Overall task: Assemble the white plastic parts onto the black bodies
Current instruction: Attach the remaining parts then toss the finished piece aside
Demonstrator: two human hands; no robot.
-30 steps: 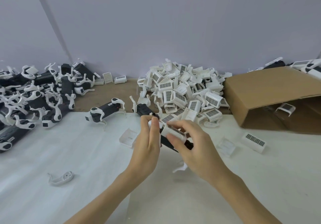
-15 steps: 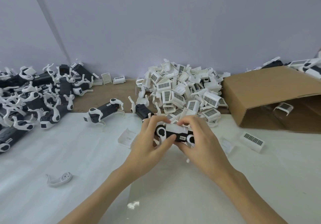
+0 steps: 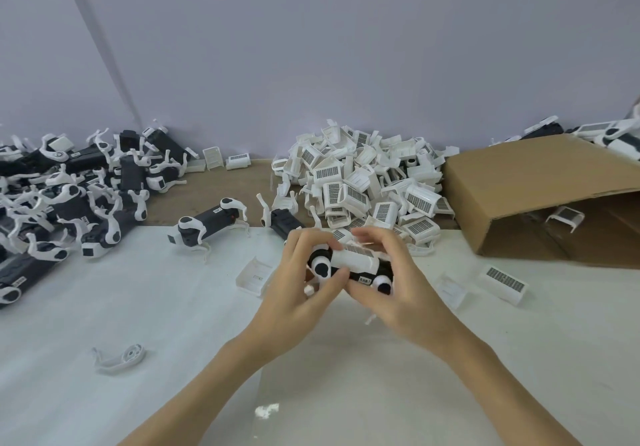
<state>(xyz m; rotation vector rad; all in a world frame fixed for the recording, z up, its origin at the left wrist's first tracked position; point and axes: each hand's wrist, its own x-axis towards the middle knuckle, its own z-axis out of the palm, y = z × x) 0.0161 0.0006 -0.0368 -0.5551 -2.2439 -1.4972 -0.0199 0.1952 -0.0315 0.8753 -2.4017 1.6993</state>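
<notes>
Lying nearest on the white table (image 3: 104, 307) are a small white scrap (image 3: 266, 411) and, to the left, a loose white curved piece (image 3: 117, 359). Above the middle of the table, the left hand (image 3: 298, 293) and the right hand (image 3: 391, 290) together grasp one black body (image 3: 367, 274), each with fingers and thumb curled round an end. A white plastic part (image 3: 353, 260) with a barcode label sits along its top, under the fingertips of both hands. Just left of the hands a clear-white cover (image 3: 254, 274) rests on the table; to the right lie two more, one with a barcode (image 3: 502, 283). Farther off, two black bodies with white legs (image 3: 207, 227) stand near the table's far edge. Behind them a heap of white parts (image 3: 367, 189) lies against the wall, a pile of assembled black-and-white units (image 3: 69, 200) fills the far left, and an open cardboard box (image 3: 540, 186) lies on its side at the far right.
</notes>
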